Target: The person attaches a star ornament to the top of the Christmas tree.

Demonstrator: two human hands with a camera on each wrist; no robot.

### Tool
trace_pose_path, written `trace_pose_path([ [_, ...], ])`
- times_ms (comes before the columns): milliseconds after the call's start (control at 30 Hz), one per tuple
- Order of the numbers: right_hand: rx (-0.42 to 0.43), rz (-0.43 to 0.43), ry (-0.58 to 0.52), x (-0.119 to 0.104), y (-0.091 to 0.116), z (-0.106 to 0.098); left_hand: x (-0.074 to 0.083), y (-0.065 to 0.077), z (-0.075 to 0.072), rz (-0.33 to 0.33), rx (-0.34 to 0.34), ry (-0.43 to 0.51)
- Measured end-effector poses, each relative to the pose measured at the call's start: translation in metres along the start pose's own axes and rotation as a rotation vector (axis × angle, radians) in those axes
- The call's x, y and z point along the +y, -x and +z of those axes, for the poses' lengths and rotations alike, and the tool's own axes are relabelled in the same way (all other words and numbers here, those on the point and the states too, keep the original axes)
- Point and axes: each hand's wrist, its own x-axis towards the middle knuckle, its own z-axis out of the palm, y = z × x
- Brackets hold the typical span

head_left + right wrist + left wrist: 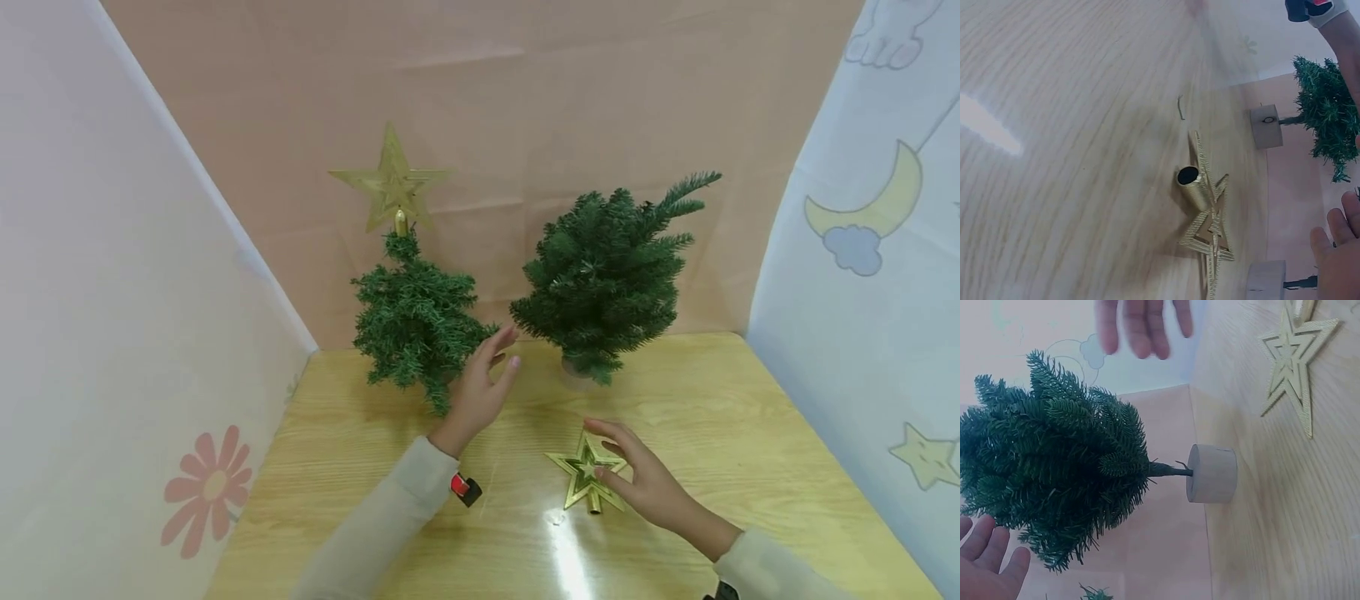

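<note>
My left hand [480, 387] hovers beside the lighter green small Christmas tree [416, 321], fingers spread and nothing in them. A gold star topper [393, 179] stands upright on that tree's tip. My right hand [648, 483] is over a second gold star topper [581, 467], which lies on the table with its hollow socket [1188, 176] facing the near side. The right fingers are loosely bent around the star's edge but not closed on it; the right wrist view shows the star apart from the hand [1341, 250]. A darker, bushier tree [603, 275] stands behind, with no star.
Both trees stand on pale round bases [1213, 474] near the back of the wooden table [360, 500]. A thin loose green sprig [1180, 107] lies on the tabletop. Cloth walls close in the back and both sides, the right one with a moon print [870, 204].
</note>
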Motion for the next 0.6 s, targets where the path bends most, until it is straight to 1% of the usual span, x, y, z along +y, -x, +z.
trace_pose_path([
  [133,0.043,-0.009,0.011,-0.003,0.001,0.005,0.003,-0.004,0.003,0.003,0.006,0.022],
  [267,0.062,0.030,-0.002,-0.004,0.002,0.007,0.006,-0.009,0.005,0.018,0.013,0.023],
  [467,0.065,0.120,0.060,0.016,0.011,0.010,0.014,-0.014,0.008,0.043,0.018,0.021],
  [600,0.066,0.177,0.081,0.027,0.016,0.012,0.022,-0.020,0.009,0.059,0.038,0.039],
])
